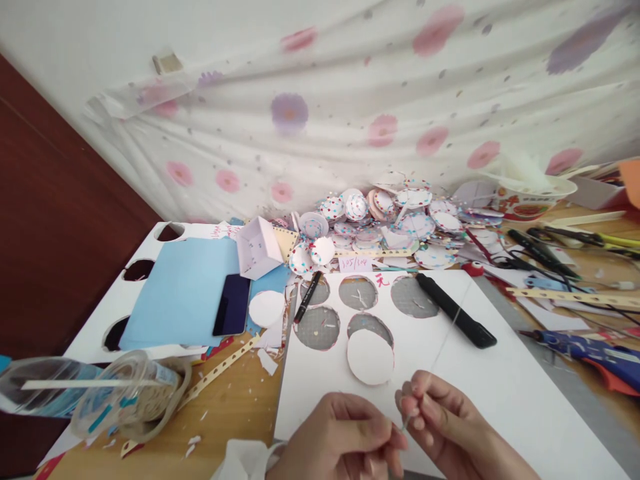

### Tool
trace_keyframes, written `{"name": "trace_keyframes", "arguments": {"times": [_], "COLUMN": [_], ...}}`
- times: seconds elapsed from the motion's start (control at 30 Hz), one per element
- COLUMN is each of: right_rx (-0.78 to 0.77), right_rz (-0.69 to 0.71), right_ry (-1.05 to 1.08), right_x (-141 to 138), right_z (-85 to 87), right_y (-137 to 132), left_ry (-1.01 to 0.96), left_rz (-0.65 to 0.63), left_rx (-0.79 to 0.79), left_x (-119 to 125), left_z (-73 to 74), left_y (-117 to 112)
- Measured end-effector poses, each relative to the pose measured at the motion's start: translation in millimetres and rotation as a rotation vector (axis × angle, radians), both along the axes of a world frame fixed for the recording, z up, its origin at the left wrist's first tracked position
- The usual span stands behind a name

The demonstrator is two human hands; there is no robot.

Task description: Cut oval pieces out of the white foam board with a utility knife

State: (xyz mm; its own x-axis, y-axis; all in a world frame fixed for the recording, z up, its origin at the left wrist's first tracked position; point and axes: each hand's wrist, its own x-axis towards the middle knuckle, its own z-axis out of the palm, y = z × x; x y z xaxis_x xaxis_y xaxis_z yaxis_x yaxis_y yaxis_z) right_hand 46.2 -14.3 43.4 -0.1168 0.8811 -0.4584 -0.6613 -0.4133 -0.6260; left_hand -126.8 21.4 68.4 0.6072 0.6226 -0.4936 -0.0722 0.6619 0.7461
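Note:
My left hand (pixel 345 437) and my right hand (pixel 445 423) meet at the bottom of the view, fingertips pinched together. Between them they pinch a thin pale thread (pixel 440 350) that runs up and to the right over a white sheet (pixel 505 400). The sheet has several round holes cut out of it. A loose white paper disc (pixel 371 357) lies just above my hands. A thick black marker (pixel 455 310) rests on the sheet, and a thinner black pen (pixel 307 297) lies at its left edge.
A heap of dotted paper circles (pixel 390 217) sits at the back by a flowered cloth. Light blue paper (pixel 180 290), a dark phone (pixel 233 305) and a small white box (pixel 257 248) lie left. A clear tape dispenser (pixel 120 400) is front left, a blue glue gun (pixel 590 350) and tools at right.

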Motion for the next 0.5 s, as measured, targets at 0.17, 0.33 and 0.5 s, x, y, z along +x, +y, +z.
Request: {"name": "trace_keyframes", "arguments": {"times": [0.17,0.33,0.5], "right_rx": [-0.025,-0.024,-0.045], "right_rz": [-0.014,-0.103,-0.157], "right_ry": [0.082,-0.019,-0.035], "right_x": [3.9,9.4,4.8], "right_z": [-1.1,-3.2,-0.6], "right_y": [1.9,7.3,6.9], "left_ry": [-0.093,0.295,0.797], "left_rz": [-0.051,0.362,0.394], "left_rx": [-0.129,0.757,1.887], "left_x": [2.5,3.5,9.3], "left_z": [4.2,-18.0,-27.3], "left_y": [0.1,-10.0,-9.6]}}
